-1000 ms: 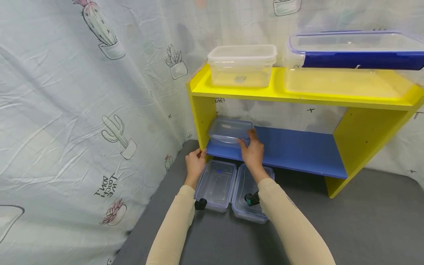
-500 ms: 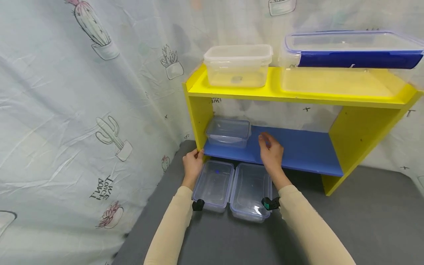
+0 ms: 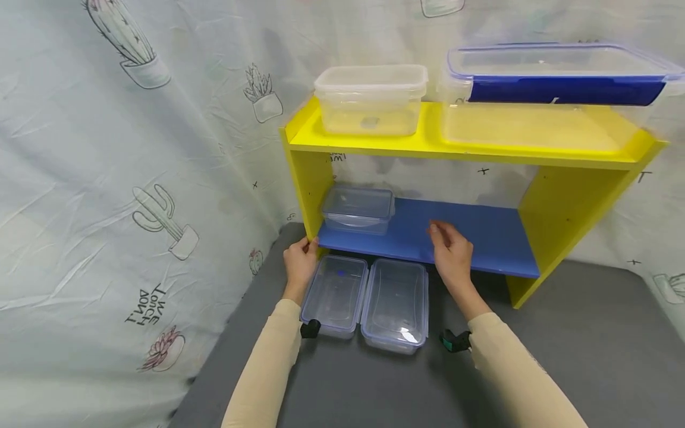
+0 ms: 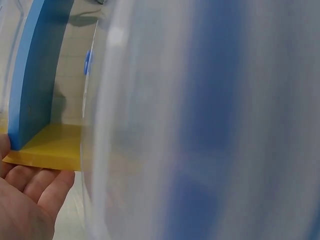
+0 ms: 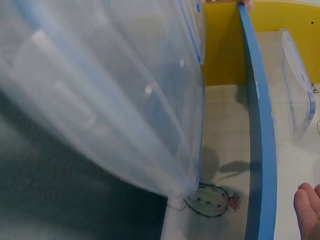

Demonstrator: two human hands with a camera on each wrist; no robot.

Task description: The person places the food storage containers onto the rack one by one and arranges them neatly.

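My left hand (image 3: 301, 261) holds the front edge of the shelf unit's yellow side panel (image 3: 312, 190), thumb inside at the blue board and fingers along the outer face in the left wrist view. A clear lidded food container (image 3: 357, 211) stands on the blue shelf board (image 3: 460, 232), against that panel. To its right, my right hand (image 3: 453, 252) hovers over the board's front edge, fingers loosely bent and holding nothing. Under the shelf front, two clear containers with bluish lids, a left one (image 3: 336, 291) and a right one (image 3: 396, 303), lie side by side on the grey table.
On the yellow top board (image 3: 433, 128) stand a small clear container (image 3: 371, 101) with a whitish lid and a large one (image 3: 546, 89) with a dark blue clip. A cactus-print cloth (image 3: 214, 107) hangs behind and at left. The grey table (image 3: 599, 333) extends right.
My right hand has let go of the container on the blue board and moved right, away from it. The left hand stays on the side panel. The head view has shifted slightly.
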